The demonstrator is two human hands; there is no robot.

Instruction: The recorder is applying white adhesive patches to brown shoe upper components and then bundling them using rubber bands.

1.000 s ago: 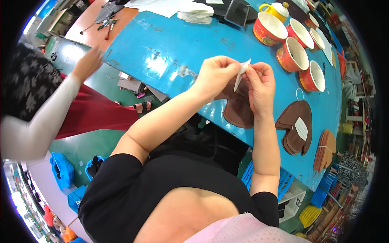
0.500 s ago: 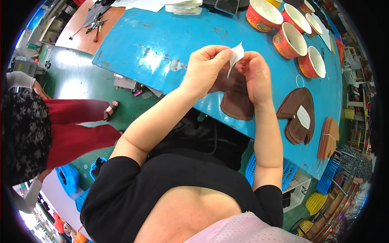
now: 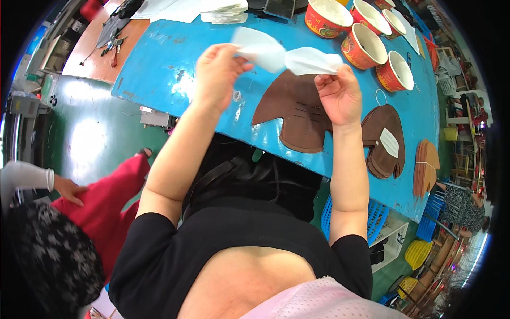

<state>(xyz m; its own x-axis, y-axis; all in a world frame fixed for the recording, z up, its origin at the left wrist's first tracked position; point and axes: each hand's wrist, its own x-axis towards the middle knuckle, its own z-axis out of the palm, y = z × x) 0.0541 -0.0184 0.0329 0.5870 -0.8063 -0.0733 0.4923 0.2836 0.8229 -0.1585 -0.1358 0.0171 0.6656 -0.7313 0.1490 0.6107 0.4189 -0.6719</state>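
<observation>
My left hand (image 3: 217, 77) pinches a thin white sheet (image 3: 261, 48), slightly smeared by motion, over the blue table. In my right hand (image 3: 341, 95), thumb and fingers grip a second white paper piece (image 3: 311, 61) by its right end. The two pieces almost meet in the middle; I cannot tell whether they still touch. Beneath them lies a flat brown leather-like cut piece (image 3: 297, 114) with short dark slits. Beside my right wrist is a stack of similar brown pieces (image 3: 380, 154), with a white slip (image 3: 389, 142) on top.
Several red paper bowls (image 3: 364, 47) stand at the far right of the blue table (image 3: 159, 58). A banded bundle of tan pieces (image 3: 425, 167) lies near its right edge. White papers (image 3: 223, 11) and a dark phone-like slab (image 3: 280, 8) lie at the back. A person in red trousers (image 3: 114, 202) is at left.
My hands have moved apart, and what looked like one white piece between them now shows as two. The brown piece below is more exposed. The person at left has shifted nearer.
</observation>
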